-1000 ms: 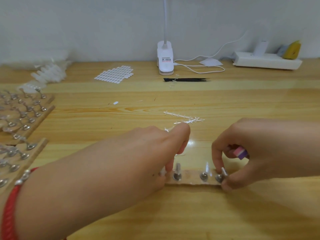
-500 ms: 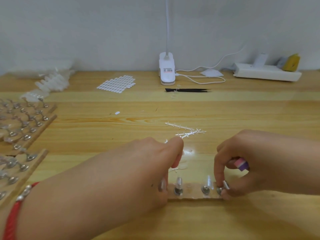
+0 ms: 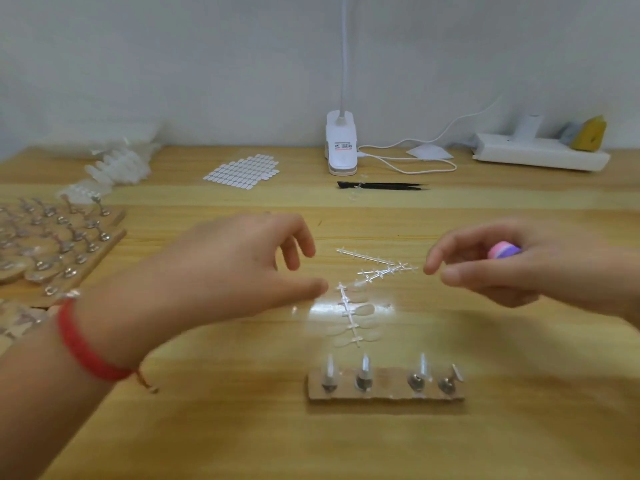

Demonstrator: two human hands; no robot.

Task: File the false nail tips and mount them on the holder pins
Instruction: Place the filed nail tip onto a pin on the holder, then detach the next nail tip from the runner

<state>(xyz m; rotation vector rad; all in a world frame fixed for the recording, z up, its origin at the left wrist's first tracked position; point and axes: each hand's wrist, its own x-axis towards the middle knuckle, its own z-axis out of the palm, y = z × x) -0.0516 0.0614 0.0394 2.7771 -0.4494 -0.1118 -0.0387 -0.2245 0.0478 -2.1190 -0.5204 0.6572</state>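
Observation:
A small brown holder strip (image 3: 384, 396) lies near the table's front with several metal pins, each carrying a clear nail tip. Just behind it lies a clear sprue of nail tips (image 3: 356, 317), and bare sprue sticks (image 3: 377, 265) lie further back. My left hand (image 3: 242, 268) hovers above the table left of the sprue, fingers loosely spread and holding nothing. My right hand (image 3: 502, 271) hovers to the right, with a pink and purple nail file block (image 3: 504, 250) tucked in its curled fingers.
Boards full of pins with mounted tips (image 3: 52, 244) fill the left side. A sheet of adhesive tabs (image 3: 242, 171), a white clip lamp (image 3: 341, 147) with cable, black tweezers (image 3: 381, 185), bags of tips (image 3: 114, 164) and a white power strip (image 3: 540, 157) stand at the back.
Both hands have lifted off the holder strip and moved back and apart. The right hand let go of the rightmost pin, and the left hand let go of the strip's left end.

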